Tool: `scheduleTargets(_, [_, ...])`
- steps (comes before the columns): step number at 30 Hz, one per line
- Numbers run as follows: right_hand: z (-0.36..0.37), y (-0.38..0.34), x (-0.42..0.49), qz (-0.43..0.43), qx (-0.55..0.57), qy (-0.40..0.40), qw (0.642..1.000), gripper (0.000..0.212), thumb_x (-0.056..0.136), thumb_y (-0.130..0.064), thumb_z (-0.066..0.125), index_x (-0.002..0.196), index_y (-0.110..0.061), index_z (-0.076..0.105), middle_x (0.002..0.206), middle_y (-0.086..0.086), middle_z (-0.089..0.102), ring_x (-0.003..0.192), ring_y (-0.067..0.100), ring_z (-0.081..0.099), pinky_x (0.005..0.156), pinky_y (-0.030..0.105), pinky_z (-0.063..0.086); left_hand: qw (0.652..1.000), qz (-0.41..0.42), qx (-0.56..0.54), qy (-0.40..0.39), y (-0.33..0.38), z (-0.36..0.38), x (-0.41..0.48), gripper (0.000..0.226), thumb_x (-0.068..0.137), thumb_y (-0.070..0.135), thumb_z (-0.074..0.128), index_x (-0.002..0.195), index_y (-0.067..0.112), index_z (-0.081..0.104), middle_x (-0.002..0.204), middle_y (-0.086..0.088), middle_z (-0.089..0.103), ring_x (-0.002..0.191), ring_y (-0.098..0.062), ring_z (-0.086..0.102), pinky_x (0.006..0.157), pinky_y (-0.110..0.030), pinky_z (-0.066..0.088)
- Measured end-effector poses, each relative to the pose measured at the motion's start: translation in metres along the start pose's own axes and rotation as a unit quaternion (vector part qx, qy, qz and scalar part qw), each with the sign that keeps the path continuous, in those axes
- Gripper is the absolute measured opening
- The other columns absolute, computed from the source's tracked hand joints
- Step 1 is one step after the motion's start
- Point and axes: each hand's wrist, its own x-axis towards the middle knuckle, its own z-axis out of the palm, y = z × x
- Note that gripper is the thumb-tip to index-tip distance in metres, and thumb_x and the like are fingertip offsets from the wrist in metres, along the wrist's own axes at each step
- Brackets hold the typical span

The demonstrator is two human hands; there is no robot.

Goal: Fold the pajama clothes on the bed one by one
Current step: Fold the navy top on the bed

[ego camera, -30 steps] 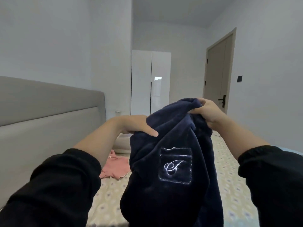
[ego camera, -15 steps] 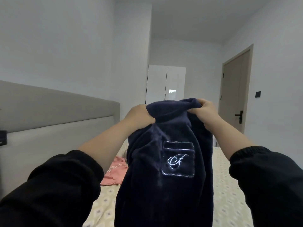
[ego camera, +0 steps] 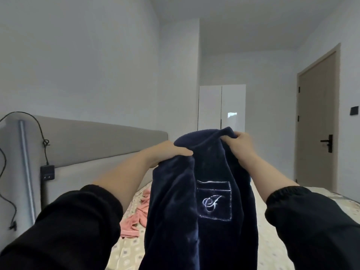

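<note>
The left hand (ego camera: 171, 154) and right hand (ego camera: 240, 145) are holding a navy pajama (ego camera: 185, 221) up in the air, both at about the same height and close together. The left hand is gripping a bunched fold of the plush fabric, fingers curled over it and pointing toward the right hand. The right hand is clutching the top edge, its fingers curled into the cloth and partly hidden by it. A hump of fabric is arching between the two hands, and the rest of the pajama is hanging straight down below them, running out of the bottom of the view. A pocket (ego camera: 214, 200) with pale stitching and a looped monogram is facing the camera below the right hand. Black sleeves are covering both forearms, the left sleeve (ego camera: 68, 230) and the right sleeve (ego camera: 315, 227) pushed back from the wrists. Well below the hands the bed (ego camera: 128, 256) is showing its patterned beige sheet, and a pink garment (ego camera: 134, 223) is lying crumpled on it beneath the left forearm. A grey headboard (ego camera: 97, 145) is stretching away to the left of the left hand, with a black cable hanging over its near end. Beyond the hands a white wardrobe (ego camera: 221, 106) is standing against the far wall, and to the right of the right hand a closed door (ego camera: 316, 121) is showing a dark handle.
</note>
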Motion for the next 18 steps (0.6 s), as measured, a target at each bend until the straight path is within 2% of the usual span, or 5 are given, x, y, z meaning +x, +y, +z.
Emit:
scheduleTargets(6, [-0.03,0.022,-0.006,-0.028,-0.039,0.063,0.997,0.008,0.083,-0.005,0.058,0.081,-0.003,0.064,0.074,0.011,0.064,0.066,0.021,0.056,0.06,0.027,0.046,0.976,-0.045,0.132,-0.165,-0.02,0.021,0.016,0.051,0.076,0.044,0.078,0.119,0.021,0.064,0.111,0.004,0.072,0.102,-0.016,0.069,0.092,-0.033,0.054])
scheduleTargets(9, [-0.045,0.035,-0.004,-0.029,-0.063,0.11,0.991,0.012,0.084,0.002,0.05,0.085,-0.003,0.061,0.077,0.009,0.06,0.071,0.021,0.054,0.065,0.03,0.045,0.918,-0.112,0.292,-0.245,-0.035,0.028,0.027,0.05,0.075,0.035,0.081,0.118,0.016,0.063,0.114,0.005,0.068,0.106,-0.017,0.065,0.097,-0.03,0.049])
scheduleTargets(11, [-0.057,0.045,0.001,-0.014,-0.057,0.145,0.988,0.019,0.083,0.005,0.045,0.091,-0.003,0.06,0.079,0.009,0.059,0.076,0.023,0.055,0.069,0.032,0.046,0.871,-0.094,0.443,-0.192,-0.054,0.03,0.038,0.038,0.073,0.031,0.081,0.104,0.015,0.066,0.105,0.001,0.067,0.097,-0.018,0.062,0.087,-0.028,0.05])
scheduleTargets(15, [-0.073,0.063,0.008,-0.009,-0.132,0.127,0.983,0.023,0.083,0.01,0.045,0.097,-0.003,0.059,0.084,0.011,0.059,0.081,0.024,0.056,0.068,0.03,0.045,0.982,-0.037,0.18,0.05,-0.09,0.023,0.059,0.003,0.081,0.009,0.066,0.082,0.009,0.063,0.08,-0.007,0.061,0.07,-0.021,0.058,0.052,-0.023,0.046])
scheduleTargets(18, [-0.068,0.079,0.014,0.019,-0.169,0.09,0.981,0.019,0.086,0.003,0.056,0.103,-0.004,0.063,0.089,0.01,0.063,0.085,0.025,0.059,0.073,0.031,0.045,0.996,-0.043,0.017,0.078,-0.1,0.022,0.075,0.006,0.086,0.004,0.06,0.091,0.004,0.064,0.077,-0.008,0.061,0.068,-0.021,0.056,0.054,-0.022,0.044])
